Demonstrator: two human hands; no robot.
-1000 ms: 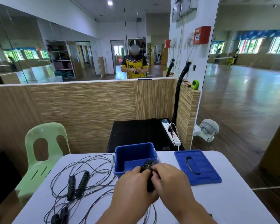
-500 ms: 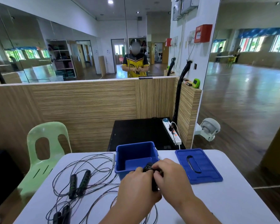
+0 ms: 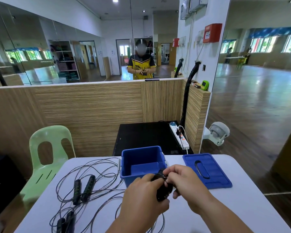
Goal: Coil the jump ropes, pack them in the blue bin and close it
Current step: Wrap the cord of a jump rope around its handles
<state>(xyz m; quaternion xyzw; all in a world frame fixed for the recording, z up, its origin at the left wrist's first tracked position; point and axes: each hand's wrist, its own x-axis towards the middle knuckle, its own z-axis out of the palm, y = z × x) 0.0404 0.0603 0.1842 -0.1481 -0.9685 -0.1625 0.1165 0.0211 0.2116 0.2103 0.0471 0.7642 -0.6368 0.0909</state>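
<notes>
The black rope handles [image 3: 164,187] were bunched between the two hands, held above the counter [image 3: 242,207]. The left hand [image 3: 144,199] was wrapped around their lower part with its fingers curled tight. The right hand [image 3: 186,182] pinched their upper end between thumb and fingertips. A thin cord [image 3: 159,222] showed below the left hand, trailing onto the counter.

Just beyond both hands stood the blue bin [image 3: 131,179], open at the top, its near wall partly hidden by the knuckles. Its lid [image 3: 215,175] lay flat on the counter, beyond and to the right of the right hand, grip slot facing up.

To the left of the left hand, loose cords [image 3: 91,167] lay in tangled loops over the counter. A pair of green-banded handles [image 3: 83,189] lay side by side among them, well apart from the hand. A second pair of handles [image 3: 65,221] lay nearer the counter's front edge. Farther left, past the counter's edge, stood a pale green chair [image 3: 45,153].
</notes>
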